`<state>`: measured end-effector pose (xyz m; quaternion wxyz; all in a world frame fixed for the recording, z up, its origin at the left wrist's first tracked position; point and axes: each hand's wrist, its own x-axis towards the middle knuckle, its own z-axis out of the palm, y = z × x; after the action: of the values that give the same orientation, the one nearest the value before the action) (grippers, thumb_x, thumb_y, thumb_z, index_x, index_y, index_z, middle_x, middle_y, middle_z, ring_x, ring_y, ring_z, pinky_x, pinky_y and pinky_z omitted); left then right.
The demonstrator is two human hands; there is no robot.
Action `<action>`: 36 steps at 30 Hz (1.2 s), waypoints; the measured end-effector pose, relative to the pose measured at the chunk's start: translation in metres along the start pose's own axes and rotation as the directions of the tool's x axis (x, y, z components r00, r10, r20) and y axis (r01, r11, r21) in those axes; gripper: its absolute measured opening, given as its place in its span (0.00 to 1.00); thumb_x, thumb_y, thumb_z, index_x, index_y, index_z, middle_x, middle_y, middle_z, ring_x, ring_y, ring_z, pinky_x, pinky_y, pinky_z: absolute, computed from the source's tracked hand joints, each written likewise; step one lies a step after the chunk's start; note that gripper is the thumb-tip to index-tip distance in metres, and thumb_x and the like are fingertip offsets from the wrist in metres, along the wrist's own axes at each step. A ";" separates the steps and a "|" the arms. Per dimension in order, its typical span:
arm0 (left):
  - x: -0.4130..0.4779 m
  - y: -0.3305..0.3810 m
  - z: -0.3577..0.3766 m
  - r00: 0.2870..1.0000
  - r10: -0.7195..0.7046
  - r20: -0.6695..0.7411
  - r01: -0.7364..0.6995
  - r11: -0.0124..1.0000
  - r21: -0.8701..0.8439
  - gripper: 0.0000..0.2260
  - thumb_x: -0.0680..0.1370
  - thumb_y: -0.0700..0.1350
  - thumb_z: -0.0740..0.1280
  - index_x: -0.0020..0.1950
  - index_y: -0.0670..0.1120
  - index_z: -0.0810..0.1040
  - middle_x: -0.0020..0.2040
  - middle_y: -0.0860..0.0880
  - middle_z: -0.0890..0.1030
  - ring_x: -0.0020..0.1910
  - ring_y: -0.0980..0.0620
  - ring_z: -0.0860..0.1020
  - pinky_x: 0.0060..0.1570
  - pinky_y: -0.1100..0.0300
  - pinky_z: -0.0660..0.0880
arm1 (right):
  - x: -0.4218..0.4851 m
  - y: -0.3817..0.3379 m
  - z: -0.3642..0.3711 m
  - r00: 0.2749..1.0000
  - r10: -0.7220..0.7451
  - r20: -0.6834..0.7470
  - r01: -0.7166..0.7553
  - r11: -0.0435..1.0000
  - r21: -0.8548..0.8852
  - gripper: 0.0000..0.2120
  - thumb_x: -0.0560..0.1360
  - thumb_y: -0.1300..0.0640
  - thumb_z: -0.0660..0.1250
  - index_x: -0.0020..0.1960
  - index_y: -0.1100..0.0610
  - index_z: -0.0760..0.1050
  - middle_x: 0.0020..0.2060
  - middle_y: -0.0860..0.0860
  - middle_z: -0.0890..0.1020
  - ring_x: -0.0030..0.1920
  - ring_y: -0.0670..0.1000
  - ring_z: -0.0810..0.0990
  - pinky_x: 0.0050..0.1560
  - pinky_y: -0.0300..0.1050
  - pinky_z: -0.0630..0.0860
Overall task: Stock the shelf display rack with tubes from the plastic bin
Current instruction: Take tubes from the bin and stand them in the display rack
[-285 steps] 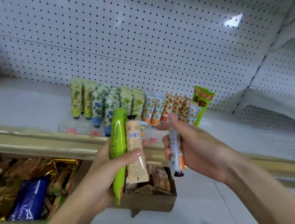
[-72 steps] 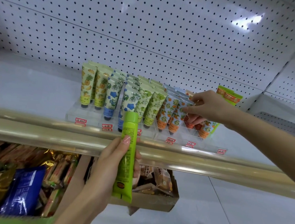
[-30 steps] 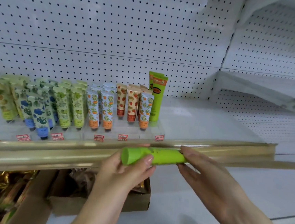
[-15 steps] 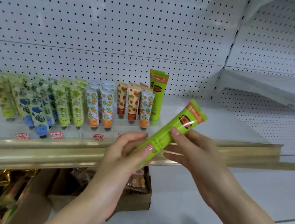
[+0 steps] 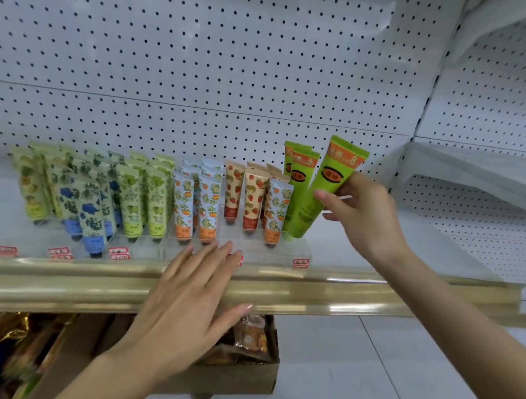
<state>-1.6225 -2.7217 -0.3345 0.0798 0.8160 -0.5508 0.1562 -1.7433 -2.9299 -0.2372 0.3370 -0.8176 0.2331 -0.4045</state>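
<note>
White pegboard shelf (image 5: 454, 251), right hand (image 5: 365, 214) pinching green tube (image 5: 329, 186) marked "8", left hand (image 5: 189, 304) flat, fingers straight

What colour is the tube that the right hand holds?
The tube is bright green with an orange band on top; head view.

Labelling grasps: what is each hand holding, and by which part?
The right hand pinches the green tube at mid-body, below its orange band. The left hand holds nothing, fingers straight.
</note>
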 end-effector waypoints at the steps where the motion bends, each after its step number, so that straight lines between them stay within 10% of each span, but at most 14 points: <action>1: 0.000 -0.001 0.000 1.000 0.010 0.001 -0.010 1.000 -0.009 0.31 0.79 0.66 0.47 0.73 0.47 0.68 0.72 0.48 0.69 0.71 0.49 0.67 0.69 0.51 0.54 | 0.003 0.001 0.002 1.000 -0.020 0.011 0.021 0.999 -0.042 0.04 0.74 0.55 0.70 0.48 0.51 0.77 0.41 0.48 0.83 0.40 0.51 0.83 0.47 0.56 0.80; 19: 0.001 -0.006 0.002 0.997 0.045 -0.065 -0.056 0.980 -0.189 0.39 0.73 0.74 0.37 0.78 0.53 0.50 0.77 0.56 0.49 0.76 0.57 0.46 0.71 0.55 0.39 | 0.027 0.000 0.012 0.992 0.033 0.122 -0.010 0.983 -0.184 0.05 0.75 0.56 0.69 0.50 0.57 0.77 0.44 0.55 0.82 0.42 0.53 0.83 0.43 0.47 0.81; 25: 0.000 -0.006 0.002 0.998 0.052 -0.036 -0.055 0.995 -0.088 0.33 0.78 0.69 0.47 0.74 0.48 0.66 0.73 0.50 0.68 0.72 0.51 0.65 0.67 0.52 0.52 | 0.024 0.005 0.016 0.975 0.102 0.195 -0.058 0.974 -0.220 0.05 0.74 0.56 0.70 0.48 0.57 0.78 0.43 0.55 0.84 0.44 0.53 0.83 0.46 0.50 0.81; 36: -0.001 -0.006 0.004 0.995 0.066 -0.069 -0.069 0.997 -0.045 0.32 0.79 0.68 0.47 0.73 0.48 0.68 0.71 0.50 0.70 0.71 0.50 0.68 0.66 0.52 0.54 | 0.027 0.005 0.017 0.965 0.167 0.203 -0.122 0.968 -0.218 0.12 0.71 0.54 0.73 0.52 0.57 0.76 0.44 0.54 0.83 0.43 0.51 0.82 0.47 0.51 0.80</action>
<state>-1.6168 -2.7197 -0.3380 0.1122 0.7892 -0.5786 0.1730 -1.7148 -2.9445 -0.2349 0.3040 -0.8682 0.2938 -0.2598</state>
